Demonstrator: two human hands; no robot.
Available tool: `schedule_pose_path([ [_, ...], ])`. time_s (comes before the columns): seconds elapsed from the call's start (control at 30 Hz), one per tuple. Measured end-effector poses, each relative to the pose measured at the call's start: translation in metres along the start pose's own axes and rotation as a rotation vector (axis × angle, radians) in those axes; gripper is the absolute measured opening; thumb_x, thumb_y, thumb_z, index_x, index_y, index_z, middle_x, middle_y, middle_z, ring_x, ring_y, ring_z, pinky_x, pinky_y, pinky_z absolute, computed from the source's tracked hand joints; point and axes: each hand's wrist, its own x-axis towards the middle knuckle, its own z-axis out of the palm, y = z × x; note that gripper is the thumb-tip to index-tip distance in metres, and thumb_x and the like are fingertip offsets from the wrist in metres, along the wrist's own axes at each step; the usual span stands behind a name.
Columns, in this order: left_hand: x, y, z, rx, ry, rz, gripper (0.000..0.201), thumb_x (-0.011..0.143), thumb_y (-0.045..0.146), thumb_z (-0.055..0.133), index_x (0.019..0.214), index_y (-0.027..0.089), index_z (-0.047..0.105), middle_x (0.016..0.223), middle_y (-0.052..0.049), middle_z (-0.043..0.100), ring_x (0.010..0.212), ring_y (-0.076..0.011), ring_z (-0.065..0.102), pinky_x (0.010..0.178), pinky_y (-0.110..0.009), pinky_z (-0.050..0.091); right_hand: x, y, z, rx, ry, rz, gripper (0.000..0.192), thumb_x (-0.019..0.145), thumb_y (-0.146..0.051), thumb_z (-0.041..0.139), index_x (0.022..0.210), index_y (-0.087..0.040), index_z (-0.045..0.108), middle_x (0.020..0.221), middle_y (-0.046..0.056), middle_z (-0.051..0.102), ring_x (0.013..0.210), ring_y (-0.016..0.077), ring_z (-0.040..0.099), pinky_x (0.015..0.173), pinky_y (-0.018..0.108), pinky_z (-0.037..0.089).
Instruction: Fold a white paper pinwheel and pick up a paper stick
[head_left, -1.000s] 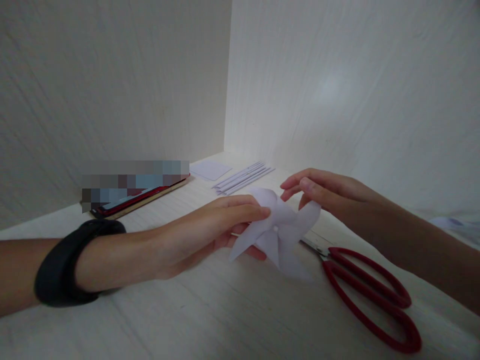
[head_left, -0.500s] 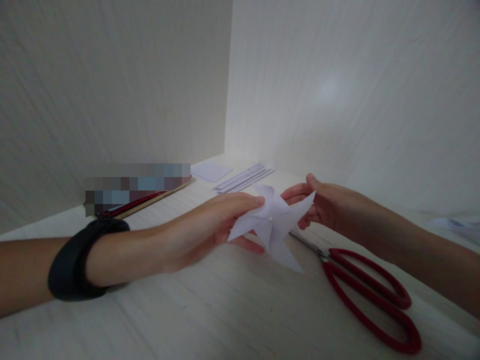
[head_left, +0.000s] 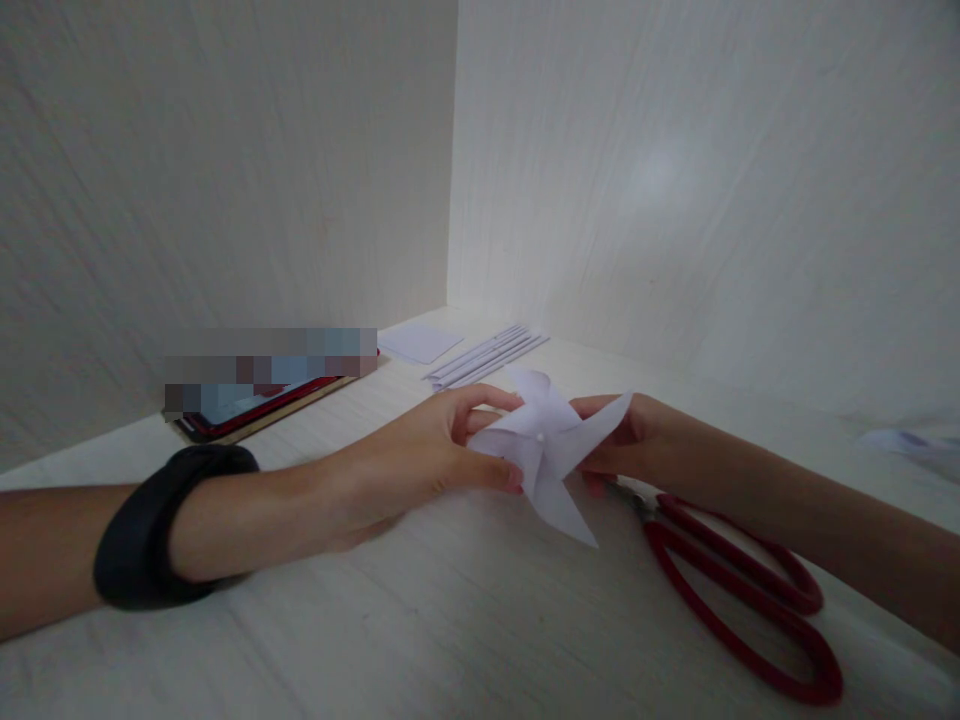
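Note:
A white paper pinwheel (head_left: 553, 462) with pointed, curled blades is held up between my hands, its face with a small central knob turned toward me. My left hand (head_left: 450, 440) is closed round its left blade, thumb in front at the lower side and fingers at the upper side. From the right, my right hand (head_left: 626, 440) reaches behind the pinwheel with bent fingers pinched together; the fingertips are partly covered by the blades. Under my right hand lie scissors (head_left: 739, 578) with red handles, their blades mostly hidden.
On the left stands a flat device (head_left: 255, 400) with a lit screen and red edge, partly pixelated. Farther back lie a white paper square (head_left: 420, 342) and several thin rolled paper sticks (head_left: 491, 355). Pale walls meet in a corner behind. Whitish material (head_left: 911, 445) lies at the right edge.
My left thumb has moved from the top of the pinwheel to its lower left, with the fingers now above. My right fingers have closed in behind it. The pinwheel has barely shifted.

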Motion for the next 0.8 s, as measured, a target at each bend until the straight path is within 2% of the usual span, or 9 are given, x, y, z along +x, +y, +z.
schedule_pose_path([
  [0.17,0.0016,0.0012,0.0023,0.030,0.012,0.025,0.044,0.068,0.003,0.071,0.105,0.019,0.055,0.097,-0.002,0.071,0.091,-0.0165,0.066,0.085,-0.030,0.046,-0.0022,-0.0034,0.0052,-0.070,0.027,-0.029,0.008,0.073,-0.014,0.062,0.071,-0.019,0.066,0.065,-0.002,0.061,0.058,0.0102,0.053,0.055,0.024,0.042],
  [0.3,0.0023,0.0042,0.0038,0.047,-0.008,0.033,0.041,0.069,0.002,0.067,0.105,0.017,0.055,0.094,-0.004,0.069,0.088,-0.0195,0.066,0.086,-0.035,0.047,-0.0028,-0.0011,0.0059,-0.067,0.118,-0.030,0.010,0.071,-0.014,0.065,0.077,-0.020,0.060,0.069,-0.004,0.060,0.057,0.0094,0.054,0.053,0.022,0.042],
  [0.4,0.0029,0.0036,0.0024,0.038,-0.018,0.046,0.040,0.068,0.003,0.068,0.104,0.017,0.057,0.093,-0.003,0.069,0.090,-0.0204,0.065,0.087,-0.037,0.047,-0.0025,0.0016,0.0045,-0.068,0.071,-0.027,0.010,0.072,-0.014,0.065,0.080,-0.019,0.063,0.071,-0.003,0.063,0.058,0.0095,0.055,0.053,0.022,0.043],
  [0.57,0.0015,0.0012,-0.0007,0.043,-0.019,0.054,0.039,0.070,0.006,0.069,0.106,0.017,0.062,0.095,-0.003,0.070,0.090,-0.0186,0.064,0.086,-0.033,0.047,-0.0042,0.0003,0.0037,-0.093,0.000,-0.018,0.006,0.076,-0.017,0.065,0.078,-0.019,0.070,0.072,-0.001,0.066,0.060,0.0111,0.056,0.058,0.024,0.046],
  [0.7,0.0003,-0.0005,-0.0025,-0.009,-0.022,0.048,0.031,0.075,0.011,0.069,0.105,0.019,0.066,0.098,-0.001,0.070,0.087,-0.0130,0.062,0.080,-0.026,0.046,-0.0062,0.0000,0.0052,-0.044,0.033,-0.001,0.005,0.078,-0.019,0.065,0.082,-0.018,0.069,0.075,0.000,0.068,0.060,0.0105,0.058,0.057,0.024,0.047],
  [0.8,-0.0007,-0.0007,-0.0028,-0.033,-0.031,0.055,0.025,0.076,0.012,0.068,0.101,0.018,0.069,0.097,-0.001,0.069,0.088,-0.0124,0.061,0.079,-0.024,0.046,-0.0065,0.0036,0.0056,-0.004,0.065,0.008,0.014,0.077,-0.016,0.068,0.090,-0.020,0.064,0.079,-0.001,0.069,0.062,0.0103,0.060,0.058,0.023,0.049],
])
